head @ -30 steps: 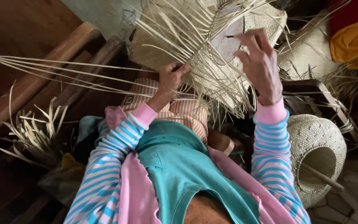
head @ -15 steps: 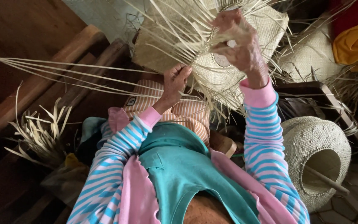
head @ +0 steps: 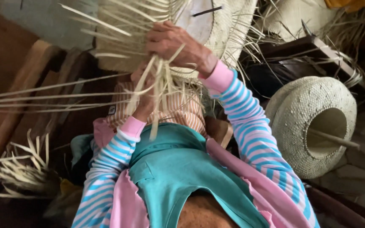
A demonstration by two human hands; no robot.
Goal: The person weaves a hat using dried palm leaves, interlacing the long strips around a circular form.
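Note:
A half-woven straw hat (head: pixel 216 25) with many loose pale strands rests against my lap. My right hand (head: pixel 174 42) reaches across its lower edge and grips a bundle of straw strands (head: pixel 157 80) that hang down. My left hand (head: pixel 144 101) sits just below, partly hidden behind those strands, fingers closed on them. Several long strands (head: pixel 43 97) run out to the left. Both arms wear pink-cuffed blue striped sleeves.
A finished woven straw hat (head: pixel 313 122) lies crown-down at the right with a stick through it. A tuft of cut straw ends (head: pixel 17 169) sits lower left. Wooden planks (head: pixel 17 84) run along the left; more straw and dark boards lie upper right.
My right hand has swung from the hat's right side across to the left and down, gathering a bundle of strands. The view has shifted closer to the hat.

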